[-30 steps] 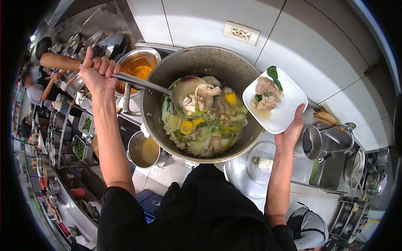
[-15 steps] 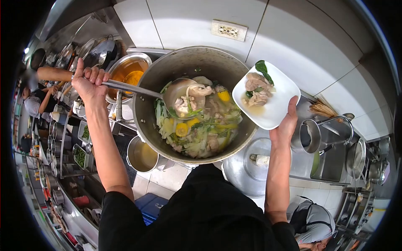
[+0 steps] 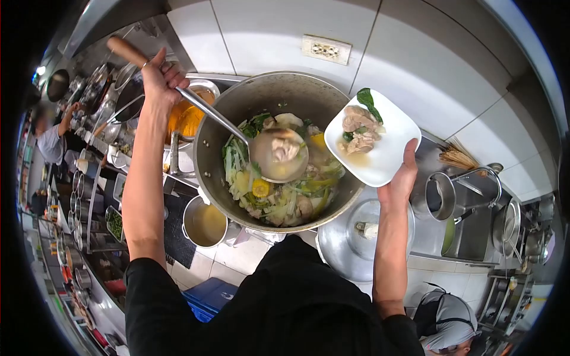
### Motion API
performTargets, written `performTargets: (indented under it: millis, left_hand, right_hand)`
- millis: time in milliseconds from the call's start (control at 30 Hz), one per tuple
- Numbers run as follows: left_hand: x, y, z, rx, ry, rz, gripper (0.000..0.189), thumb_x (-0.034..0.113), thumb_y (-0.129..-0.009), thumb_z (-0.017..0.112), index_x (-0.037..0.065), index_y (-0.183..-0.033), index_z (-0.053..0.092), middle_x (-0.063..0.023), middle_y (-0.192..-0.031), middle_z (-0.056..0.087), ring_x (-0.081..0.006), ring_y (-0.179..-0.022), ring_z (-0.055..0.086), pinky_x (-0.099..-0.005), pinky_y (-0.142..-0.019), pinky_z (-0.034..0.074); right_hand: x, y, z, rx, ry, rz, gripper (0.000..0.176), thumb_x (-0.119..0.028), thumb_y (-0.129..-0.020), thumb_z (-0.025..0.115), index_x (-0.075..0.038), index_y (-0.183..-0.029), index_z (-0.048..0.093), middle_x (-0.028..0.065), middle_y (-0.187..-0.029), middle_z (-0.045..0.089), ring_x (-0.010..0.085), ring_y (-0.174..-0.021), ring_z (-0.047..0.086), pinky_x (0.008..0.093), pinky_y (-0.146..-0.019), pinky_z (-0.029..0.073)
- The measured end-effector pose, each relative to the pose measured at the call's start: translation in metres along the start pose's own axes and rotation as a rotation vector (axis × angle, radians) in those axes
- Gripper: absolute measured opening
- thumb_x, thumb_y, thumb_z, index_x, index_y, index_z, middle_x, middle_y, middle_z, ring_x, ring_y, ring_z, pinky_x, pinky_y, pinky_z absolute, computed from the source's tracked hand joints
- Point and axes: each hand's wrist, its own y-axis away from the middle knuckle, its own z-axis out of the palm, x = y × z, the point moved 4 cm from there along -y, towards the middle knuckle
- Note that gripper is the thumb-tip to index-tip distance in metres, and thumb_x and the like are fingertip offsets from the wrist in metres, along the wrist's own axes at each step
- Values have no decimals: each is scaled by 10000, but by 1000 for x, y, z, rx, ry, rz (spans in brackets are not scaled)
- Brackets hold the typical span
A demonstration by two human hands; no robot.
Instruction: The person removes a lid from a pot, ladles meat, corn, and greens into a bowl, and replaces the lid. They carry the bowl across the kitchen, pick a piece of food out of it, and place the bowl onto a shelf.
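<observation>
My left hand [image 3: 161,82] is closed round the metal shaft of a long ladle [image 3: 217,114] with a wooden handle end. The ladle's bowl sits in a big metal pot [image 3: 208,178], holding pale broth and a piece of meat [image 3: 285,149]. Around the bowl lie leafy greens, cabbage and a corn piece [image 3: 260,188]. In my right hand [image 3: 399,181] is a white square plate [image 3: 396,127], gripped at its lower right edge with the thumb on the rim. Meat chunks [image 3: 361,132], a dark green leaf [image 3: 369,105] and some broth lie on its left part, beside the pot's rim.
A pot of orange liquid [image 3: 193,118] stands behind left, a smaller pot of broth [image 3: 205,221] front left. A large metal lid [image 3: 350,243] lies near my right forearm. At right is a sink [image 3: 466,237]. Other people [image 3: 448,314] stand at lower right and far left.
My left hand has moved up and right, and the ladle's handle is steeper. Its bowl has shifted right and down, now with more broth and less meat showing. The plate has shifted slightly left.
</observation>
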Motion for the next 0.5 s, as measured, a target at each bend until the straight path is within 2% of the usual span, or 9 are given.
performTargets:
  millis: [200,500]
  left_hand:
    - [12,10,1,-163,61,164,496,360,-923,514,171,-523,290,27,-432,210,-122,-370,190,-289,-404,205]
    - [-4,31,14,-115,-80,318,499,367,-902,568,162,-533,303,24,-438,228,-120,-385,205,-288,-416,215]
  right_hand:
    - [-4,1,-8,40,15,-23,571,-425,-1000,348,10,-1370,356,157,-1364,458,282,-1235,470,396,-1030,390]
    - [-7,1,-21,60,28,-47,552,-406,-1006,342,24,-1350,374,163,-1342,476,284,-1214,489,398,-1014,408]
